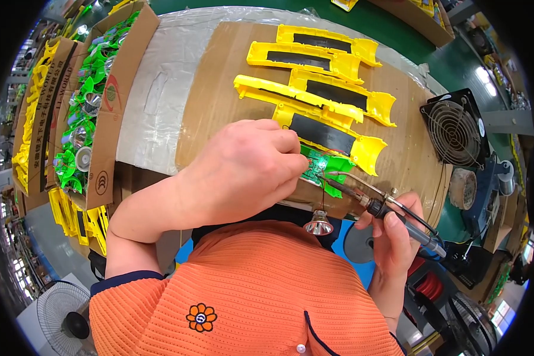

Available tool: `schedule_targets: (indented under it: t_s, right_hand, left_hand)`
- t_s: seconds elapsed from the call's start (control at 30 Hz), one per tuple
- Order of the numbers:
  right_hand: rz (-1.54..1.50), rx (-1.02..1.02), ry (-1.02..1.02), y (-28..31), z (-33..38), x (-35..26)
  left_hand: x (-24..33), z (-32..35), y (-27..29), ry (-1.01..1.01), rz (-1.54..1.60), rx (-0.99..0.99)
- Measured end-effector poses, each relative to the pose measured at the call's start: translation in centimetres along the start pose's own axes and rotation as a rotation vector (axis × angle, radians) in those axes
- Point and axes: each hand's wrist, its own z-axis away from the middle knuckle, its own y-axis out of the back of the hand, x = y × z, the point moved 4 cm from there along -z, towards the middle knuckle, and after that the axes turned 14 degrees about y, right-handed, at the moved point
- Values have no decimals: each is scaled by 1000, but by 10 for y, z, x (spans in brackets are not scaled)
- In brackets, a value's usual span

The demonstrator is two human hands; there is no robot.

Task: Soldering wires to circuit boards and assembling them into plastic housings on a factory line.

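My right hand (399, 232) is wrapped round a soldering iron (420, 237) with a thin metal tube clamped along its shaft. Its tip points left and rests at or just above a small green circuit board (319, 165). That board lies in a bright green plastic housing (336, 188), from which thin wires run down to a silver lamp reflector (318, 224) at the table's near edge. Over the board's left end, my left hand (249, 163) is closed in a pinch; its own fingers hide whatever is between them. A yellow shell half (371, 155) with a black strip lies just beyond the board.
More yellow shell halves (305, 59) lie on the cardboard sheet (216, 77). On the left, a cardboard box (121, 98) holds green housings with reflectors, beside a box of yellow parts (32, 130). A square black fan (455, 129) and a tape roll (461, 188) stand at right.
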Motion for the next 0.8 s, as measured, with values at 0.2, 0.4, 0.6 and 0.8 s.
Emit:
schedule_targets:
  t_s: [0.2, 0.4, 0.6, 0.8]
  right_hand:
    - [30, -8, -17, -1, 0, -1]
    - [74, 13, -47, -6, -1, -3]
    - [94, 25, -79, -5, 0, -2]
    - [113, 22, -63, -9, -1, -3]
  left_hand:
    - [4, -2, 1, 38, -96, -57]
    - [4, -3, 0, 28, -107, -65]
    - [3, -3, -1, 11, -98, -60]
    - [5, -4, 1, -6, -133, -87]
